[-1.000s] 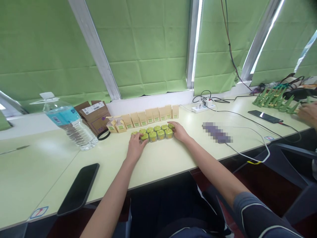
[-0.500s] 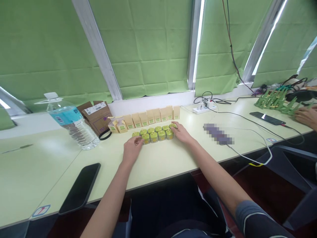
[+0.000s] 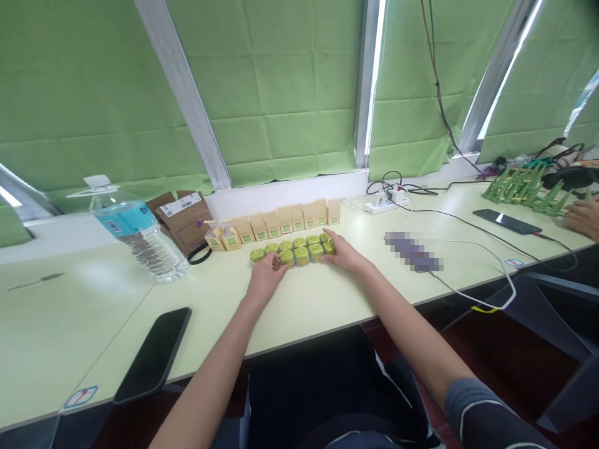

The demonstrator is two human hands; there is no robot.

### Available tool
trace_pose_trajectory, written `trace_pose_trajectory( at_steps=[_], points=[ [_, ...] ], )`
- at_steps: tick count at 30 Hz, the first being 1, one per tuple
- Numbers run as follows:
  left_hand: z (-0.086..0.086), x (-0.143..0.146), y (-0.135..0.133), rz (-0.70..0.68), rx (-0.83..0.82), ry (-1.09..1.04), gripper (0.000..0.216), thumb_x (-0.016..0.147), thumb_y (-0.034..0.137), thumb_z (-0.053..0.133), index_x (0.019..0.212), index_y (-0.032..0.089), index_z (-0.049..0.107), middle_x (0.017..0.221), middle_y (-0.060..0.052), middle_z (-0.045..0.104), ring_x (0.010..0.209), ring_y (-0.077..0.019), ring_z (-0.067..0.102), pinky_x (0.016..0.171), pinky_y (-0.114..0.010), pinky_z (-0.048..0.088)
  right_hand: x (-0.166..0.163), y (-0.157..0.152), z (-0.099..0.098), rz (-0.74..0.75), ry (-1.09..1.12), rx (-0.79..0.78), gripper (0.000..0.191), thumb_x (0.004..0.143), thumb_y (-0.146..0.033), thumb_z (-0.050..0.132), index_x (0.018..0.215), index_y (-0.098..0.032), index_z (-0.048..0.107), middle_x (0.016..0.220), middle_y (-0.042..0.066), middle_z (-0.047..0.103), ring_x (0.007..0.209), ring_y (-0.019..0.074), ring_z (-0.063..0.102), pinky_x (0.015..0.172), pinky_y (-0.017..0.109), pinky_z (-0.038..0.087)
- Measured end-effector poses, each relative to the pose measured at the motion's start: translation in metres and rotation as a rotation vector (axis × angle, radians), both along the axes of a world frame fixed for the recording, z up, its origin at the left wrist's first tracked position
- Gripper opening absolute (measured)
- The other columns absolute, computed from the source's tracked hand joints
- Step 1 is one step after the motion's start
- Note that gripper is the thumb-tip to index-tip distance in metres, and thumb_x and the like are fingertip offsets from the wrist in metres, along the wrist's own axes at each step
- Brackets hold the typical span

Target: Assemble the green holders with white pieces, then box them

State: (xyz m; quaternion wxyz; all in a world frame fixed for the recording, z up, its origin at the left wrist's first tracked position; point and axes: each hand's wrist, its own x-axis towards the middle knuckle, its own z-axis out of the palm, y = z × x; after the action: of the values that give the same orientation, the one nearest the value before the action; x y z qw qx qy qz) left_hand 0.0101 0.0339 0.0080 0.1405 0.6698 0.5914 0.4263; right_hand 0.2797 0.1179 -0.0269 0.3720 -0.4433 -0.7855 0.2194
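Several small green jars (image 3: 301, 252) stand in two short rows on the pale table (image 3: 299, 305). Behind them runs a row of small tan cartons with green labels (image 3: 281, 219). My left hand (image 3: 266, 275) rests at the left front of the jars, fingers curled against the nearest jar. My right hand (image 3: 344, 252) presses its fingers against the right end of the jar rows. Neither hand lifts a jar off the table.
A large water bottle (image 3: 135, 232) and an open brown cardboard box (image 3: 180, 215) stand at the left. A black phone (image 3: 154, 352) lies near the front edge. A power strip (image 3: 386, 202), cables and another phone (image 3: 508, 221) lie to the right, where another person's hand (image 3: 580, 215) rests by green clips.
My left hand drew back from the jars half a second ago, then came forward and right against the front row. The jars sit more tightly grouped. My right hand barely moved.
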Motion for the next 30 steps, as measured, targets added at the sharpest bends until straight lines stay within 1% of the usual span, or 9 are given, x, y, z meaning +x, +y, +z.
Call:
trace_pose_trajectory(
  at_steps=[3,6,9,12,15,18,21,26,30],
  points=[
    [-0.001,0.003,0.003,-0.010,-0.014,0.036,0.024,0.072,0.035,0.078,0.087,0.022,0.064,0.075,-0.003,0.067,0.071,-0.0232,0.063,0.075,-0.037,0.051,0.001,-0.001,0.003,-0.004,-0.026,-0.021,0.093,0.080,-0.029,0.079,0.158,-0.021,0.029,0.147,0.018,0.048,0.138,0.0314,0.045,0.117,0.049,0.036],
    [-0.001,-0.002,0.004,0.030,0.004,0.108,0.024,0.082,0.042,0.069,0.092,0.020,0.065,0.079,-0.004,0.068,0.074,-0.0220,0.063,0.078,-0.036,0.051,0.001,-0.005,0.006,-0.003,-0.036,-0.045,0.094,0.081,-0.032,0.078,0.158,-0.022,0.026,0.147,0.018,0.047,0.139,0.0308,0.045,0.117,0.048,0.035],
    [0.000,-0.017,0.005,0.175,0.178,0.127,0.027,0.092,0.042,0.053,0.099,0.019,0.066,0.089,-0.006,0.067,0.081,-0.0209,0.063,0.087,-0.037,0.052,0.000,-0.008,0.008,0.005,-0.031,-0.058,0.100,0.078,-0.034,0.081,0.159,-0.024,0.023,0.150,0.017,0.045,0.141,0.0314,0.043,0.117,0.047,0.035],
    [-0.002,-0.037,0.011,0.314,0.305,0.156,0.034,0.092,0.039,0.054,0.118,0.020,0.065,0.120,-0.012,0.063,0.110,-0.0262,0.061,0.104,-0.042,0.047,-0.001,-0.009,0.008,0.000,-0.018,-0.065,0.107,0.073,-0.038,0.084,0.160,-0.025,0.022,0.151,0.017,0.043,0.142,0.0323,0.041,0.118,0.048,0.034],
    [-0.007,-0.054,0.020,0.264,0.169,0.160,0.045,0.091,0.041,0.058,0.130,0.020,0.060,0.138,-0.014,0.058,0.131,-0.0296,0.052,0.113,-0.044,0.040,-0.001,-0.009,0.008,0.002,-0.013,-0.068,0.108,0.072,-0.039,0.085,0.159,-0.024,0.023,0.151,0.017,0.043,0.142,0.0325,0.042,0.118,0.048,0.034],
    [-0.011,-0.063,0.023,0.243,-0.035,0.124,0.047,0.086,0.033,0.064,0.131,0.019,0.059,0.132,-0.013,0.065,0.111,-0.0272,0.065,0.104,-0.043,0.047,0.000,-0.010,0.009,0.008,-0.024,-0.062,0.109,0.071,-0.039,0.085,0.159,-0.022,0.023,0.153,0.018,0.042,0.143,0.0329,0.040,0.118,0.048,0.034],
    [-0.008,-0.067,0.016,0.255,-0.096,0.069,0.039,0.082,0.026,0.067,0.121,0.020,0.063,0.121,-0.009,0.070,0.090,-0.0214,0.069,0.094,-0.039,0.051,0.000,-0.009,0.008,0.015,-0.025,-0.063,0.109,0.070,-0.037,0.086,0.159,-0.023,0.024,0.154,0.017,0.041,0.144,0.0328,0.039,0.118,0.048,0.034],
    [0.000,-0.064,-0.004,0.139,-0.128,-0.009,0.033,0.076,0.028,0.072,0.107,0.022,0.065,0.107,-0.006,0.073,0.081,-0.0187,0.069,0.081,-0.034,0.054,-0.001,-0.008,0.006,0.010,-0.019,-0.070,0.108,0.071,-0.033,0.084,0.159,-0.024,0.023,0.154,0.016,0.042,0.142,0.0321,0.042,0.118,0.048,0.034],
    [0.002,-0.054,-0.006,0.088,-0.121,-0.011,0.035,0.072,0.033,0.075,0.104,0.022,0.067,0.102,-0.006,0.070,0.078,-0.0180,0.067,0.079,-0.034,0.054,-0.002,-0.007,0.005,0.006,-0.029,-0.076,0.110,0.070,-0.034,0.085,0.159,-0.022,0.022,0.154,0.017,0.041,0.143,0.0324,0.041,0.118,0.047,0.035]
  ],
)
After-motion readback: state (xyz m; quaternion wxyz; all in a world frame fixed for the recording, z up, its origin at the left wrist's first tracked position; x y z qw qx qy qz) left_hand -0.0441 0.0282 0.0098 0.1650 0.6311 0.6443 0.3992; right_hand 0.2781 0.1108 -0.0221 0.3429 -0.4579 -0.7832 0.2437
